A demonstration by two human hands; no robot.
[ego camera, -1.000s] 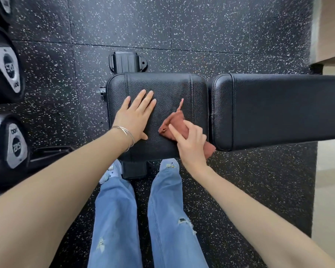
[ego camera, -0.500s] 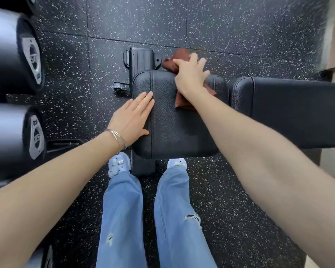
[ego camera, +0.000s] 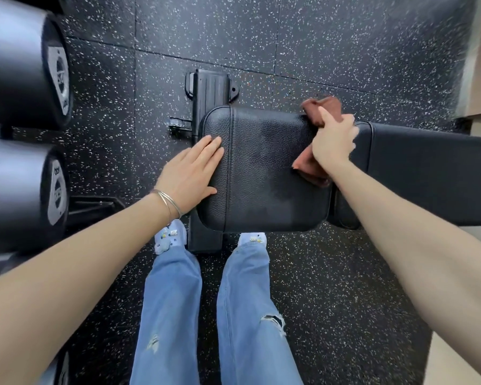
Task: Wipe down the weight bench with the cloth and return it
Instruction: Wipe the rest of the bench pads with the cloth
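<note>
1. Bench (ego camera: 267,173): black, 2 pads. The seat pad lies centre; the back pad (ego camera: 428,173) runs off to the right.
2. Left hand (ego camera: 190,173): flat, fingers straight and together, pressing the seat pad's left edge. 2 thin bangles (ego camera: 168,204) sit on the wrist.
3. Right hand (ego camera: 333,140): fingers curled, gripping the cloth (ego camera: 308,162) at the seat pad's far right corner.
4. Cloth: reddish-brown and bunched. It lies on the seat pad, with 1 end poking past the far edge.
5. Obstruction: the right hand and forearm cover the gap between the pads and much of the cloth.
6. Surroundings: speckled rubber floor (ego camera: 331,287); 2 dumbbells (ego camera: 25,190) at left, apart from the bench; the bench foot (ego camera: 210,87) beyond the seat pad; jeans (ego camera: 172,301) and shoes (ego camera: 170,237) just beside its near edge.
</note>
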